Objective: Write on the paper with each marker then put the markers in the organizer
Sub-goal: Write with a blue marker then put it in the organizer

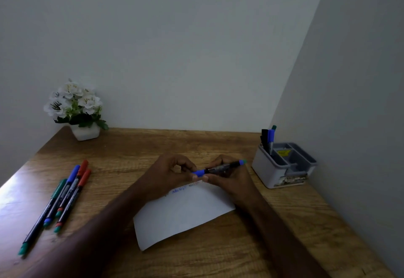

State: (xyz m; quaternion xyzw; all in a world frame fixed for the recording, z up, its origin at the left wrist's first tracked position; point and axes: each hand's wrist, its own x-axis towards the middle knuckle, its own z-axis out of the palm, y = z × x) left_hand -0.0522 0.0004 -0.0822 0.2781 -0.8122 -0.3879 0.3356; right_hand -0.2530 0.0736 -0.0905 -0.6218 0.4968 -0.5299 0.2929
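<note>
Now both hands meet over the paper (185, 210): the right hand (227, 179) grips the blue marker (220, 167) barrel, the left hand (172, 172) pinches its cap, probably capping it for the organizer (284, 165) at three o'clock.

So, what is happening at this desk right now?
A person holds a blue marker over the paper with both hands: the right hand grips the barrel, the left hand pinches the blue cap end. The paper already carries some writing along its far edge. Four markers lie on the wooden desk at the left. A few markers stand in the grey organizer on the right.
</note>
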